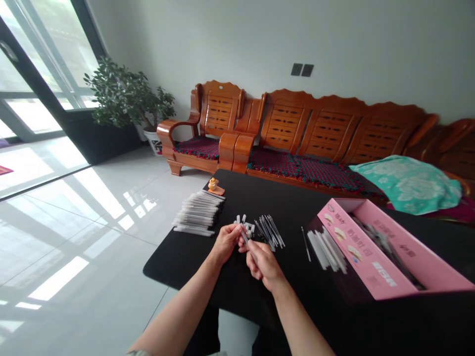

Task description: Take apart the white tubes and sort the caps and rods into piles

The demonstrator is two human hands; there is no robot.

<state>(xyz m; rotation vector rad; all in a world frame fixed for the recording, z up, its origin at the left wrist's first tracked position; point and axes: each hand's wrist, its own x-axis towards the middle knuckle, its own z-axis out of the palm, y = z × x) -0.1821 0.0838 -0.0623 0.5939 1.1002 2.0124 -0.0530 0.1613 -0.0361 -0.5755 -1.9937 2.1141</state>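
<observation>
Over the near part of the black table, my left hand (pixel 228 241) pinches the upper end of a pale, translucent pen (pixel 245 237) with thumb and fingers. My right hand (pixel 262 261) is closed around the lower part of the same pen, so much of it is hidden. Just behind my fingers lie several small whitish pen caps (pixel 244 218), partly covered by the hands. Thin pen refills (pixel 270 231) are spread to the right of them. To the left rests a row of whitish pens (pixel 196 212), stacked side by side.
On the right, an open pink box (pixel 356 247) holds dark thin items. Beside it lie white pen tubes (pixel 326 249) and a single refill (pixel 306 244). A small yellow figurine (pixel 213 184) sits at the far table edge (pixel 256 180). Wooden seats (pixel 285 123) stand behind.
</observation>
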